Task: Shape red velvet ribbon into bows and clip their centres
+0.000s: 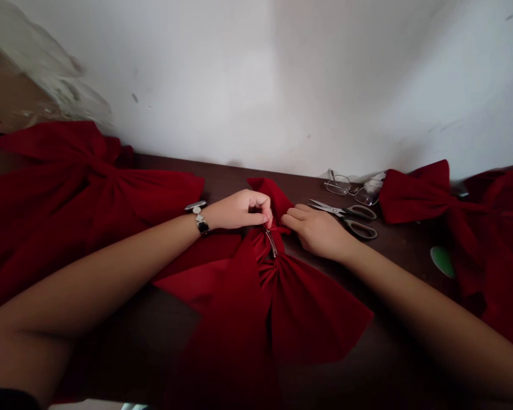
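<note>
A large red fabric bow (316, 307) lies on the dark table in front of me, its folds gathered at the middle. On that gathered part is a slim metal hair clip (271, 242). My left hand (243, 209), with a bracelet on its wrist, pinches with thumb and forefinger at the clip's upper end. Across from it, my right hand (318, 229) is closed on the red fabric just right of the clip. Its fingertips are partly hidden in the cloth.
Scissors (340, 210) lie beyond my right hand, by a pair of eyeglasses (337, 185) near the wall. More red bows lie at the left (89, 176) and at the right (423, 196). A green round item (442, 261) rests on the table (410, 256).
</note>
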`<state>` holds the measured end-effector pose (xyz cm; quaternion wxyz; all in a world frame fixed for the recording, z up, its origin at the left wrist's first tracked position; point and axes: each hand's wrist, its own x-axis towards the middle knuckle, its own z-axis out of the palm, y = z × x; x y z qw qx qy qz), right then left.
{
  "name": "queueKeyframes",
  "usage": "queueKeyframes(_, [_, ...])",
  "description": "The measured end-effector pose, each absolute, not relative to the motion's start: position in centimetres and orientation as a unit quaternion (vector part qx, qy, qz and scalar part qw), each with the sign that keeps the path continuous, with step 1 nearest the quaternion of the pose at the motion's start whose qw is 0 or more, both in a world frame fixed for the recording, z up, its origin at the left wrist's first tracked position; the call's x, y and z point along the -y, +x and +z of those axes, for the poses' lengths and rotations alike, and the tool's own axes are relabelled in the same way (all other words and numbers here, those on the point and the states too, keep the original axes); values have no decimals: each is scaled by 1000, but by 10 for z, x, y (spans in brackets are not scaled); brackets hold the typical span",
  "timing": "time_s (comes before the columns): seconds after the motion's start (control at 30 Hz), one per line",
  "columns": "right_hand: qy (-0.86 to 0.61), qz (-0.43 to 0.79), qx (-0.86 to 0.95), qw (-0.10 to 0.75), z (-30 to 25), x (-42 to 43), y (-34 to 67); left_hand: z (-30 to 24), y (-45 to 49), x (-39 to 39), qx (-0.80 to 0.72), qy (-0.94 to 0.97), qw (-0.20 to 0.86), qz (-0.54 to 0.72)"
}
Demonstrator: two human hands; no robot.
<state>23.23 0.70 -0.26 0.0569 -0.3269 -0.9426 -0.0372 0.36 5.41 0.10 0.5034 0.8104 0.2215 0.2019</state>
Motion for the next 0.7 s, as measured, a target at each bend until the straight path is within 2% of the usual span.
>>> queueKeyframes(0.13, [-329,-15,942,63,-4,-7,233,4,5,-52,-236,804,509,197])
queueKeyframes(0.43, [-398,199,861,248,-15,-10,228,3,17,-42,-280,777,488,282])
queueKeyframes(0.57, [-384,241,849,271,-15,-13,227,9,23,-38,-308,804,434,266])
queueKeyframes(0.7, [-370,261,845,285,-13,-15,229,11,24,-38,-338,773,448,297])
